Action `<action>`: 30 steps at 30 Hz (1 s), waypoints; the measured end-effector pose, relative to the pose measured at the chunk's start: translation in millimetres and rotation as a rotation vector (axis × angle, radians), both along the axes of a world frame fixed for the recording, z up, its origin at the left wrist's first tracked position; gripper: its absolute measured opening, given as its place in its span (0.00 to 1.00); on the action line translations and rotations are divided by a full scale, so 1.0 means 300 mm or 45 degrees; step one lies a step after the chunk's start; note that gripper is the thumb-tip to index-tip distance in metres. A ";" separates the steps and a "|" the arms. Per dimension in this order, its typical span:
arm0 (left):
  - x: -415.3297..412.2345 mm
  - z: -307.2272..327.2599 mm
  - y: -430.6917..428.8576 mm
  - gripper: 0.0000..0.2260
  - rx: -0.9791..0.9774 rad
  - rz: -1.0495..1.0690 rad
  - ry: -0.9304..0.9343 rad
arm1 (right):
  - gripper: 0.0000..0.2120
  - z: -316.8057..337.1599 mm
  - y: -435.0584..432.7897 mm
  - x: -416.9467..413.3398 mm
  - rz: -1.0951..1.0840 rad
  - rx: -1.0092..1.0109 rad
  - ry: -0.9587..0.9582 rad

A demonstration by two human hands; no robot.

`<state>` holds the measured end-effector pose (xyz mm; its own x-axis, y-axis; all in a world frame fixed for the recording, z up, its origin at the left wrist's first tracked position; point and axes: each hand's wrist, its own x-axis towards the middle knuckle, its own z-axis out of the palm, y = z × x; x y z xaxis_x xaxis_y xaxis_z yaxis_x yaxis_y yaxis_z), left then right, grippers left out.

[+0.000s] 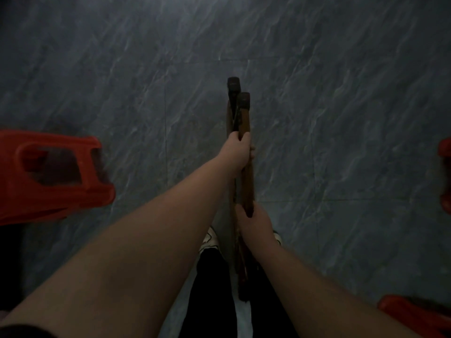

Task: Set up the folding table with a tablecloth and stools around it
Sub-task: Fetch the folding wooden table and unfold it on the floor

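**Head view: folded table held edge-on in both your hands**

You are holding the folding table (247,176) folded flat. It is seen edge-on, so it shows as a narrow brown wooden strip running away from you over the middle of the floor (341,93). At its far tip two legs end in dark caps (243,100), one just behind the other.

Your left hand (240,148) is the farther one. Its fingers are curled round the brown frame a little below the capped ends. Your right hand (253,222) is nearer your body and is wrapped round the same frame lower down. The two hands are apart along the table, with a bare stretch of wood between them.

The near end of the table drops between your legs, beside your dark trousers (210,289). You cannot tell from here whether it touches the ground. A white shoe (209,237) shows just left of the table.

A red stool (56,172) is on the floor to your left, well apart from the table. A second red stool (415,318) shows in the lower right corner, cut by the frame. A red sliver (445,172) at the right edge is too cropped to identify. The floor is grey veined tile, and the light is dim.
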<state>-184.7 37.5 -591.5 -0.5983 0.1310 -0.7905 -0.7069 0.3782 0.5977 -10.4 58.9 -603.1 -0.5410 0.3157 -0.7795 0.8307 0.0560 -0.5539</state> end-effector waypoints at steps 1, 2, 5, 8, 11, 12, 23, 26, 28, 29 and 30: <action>0.009 0.006 -0.007 0.18 -0.119 -0.144 0.064 | 0.09 0.010 0.007 0.002 0.015 0.000 0.004; 0.024 0.017 -0.015 0.19 -0.215 -0.275 0.148 | 0.09 0.016 0.017 0.002 0.027 0.002 0.007; 0.095 0.015 -0.056 0.22 -0.298 -0.511 0.368 | 0.08 0.033 0.055 -0.001 0.136 0.035 0.040; 0.174 0.013 -0.119 0.27 -0.368 -0.645 0.463 | 0.10 0.054 0.088 0.011 0.295 0.045 0.054; 0.280 0.048 -0.193 0.29 -0.532 -0.807 0.566 | 0.17 0.077 0.111 0.046 0.479 0.129 0.068; 0.324 0.069 -0.217 0.29 -0.618 -0.888 0.603 | 0.18 0.085 0.117 0.061 0.531 0.170 0.078; 0.815 0.223 -0.402 0.32 -0.938 -1.016 0.687 | 0.33 0.173 0.178 0.391 0.895 0.698 0.269; 0.930 0.228 -0.456 0.32 -0.962 -1.057 0.798 | 0.36 0.168 0.146 0.512 0.879 0.739 0.278; 1.003 0.213 -0.500 0.32 -0.956 -1.062 0.883 | 0.35 0.163 0.132 0.590 0.874 0.777 0.291; 1.042 0.205 -0.523 0.32 -0.960 -1.050 0.923 | 0.35 0.163 0.127 0.631 0.886 0.810 0.308; 1.079 0.199 -0.544 0.32 -0.965 -1.047 0.950 | 0.35 0.170 0.119 0.673 0.897 0.853 0.332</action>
<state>139.2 -125.8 -531.7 -0.8745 0.3360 -0.3498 0.2835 0.9392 0.1935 191.4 94.6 -552.1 -0.9018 0.1878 -0.3893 0.3455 0.8543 -0.3882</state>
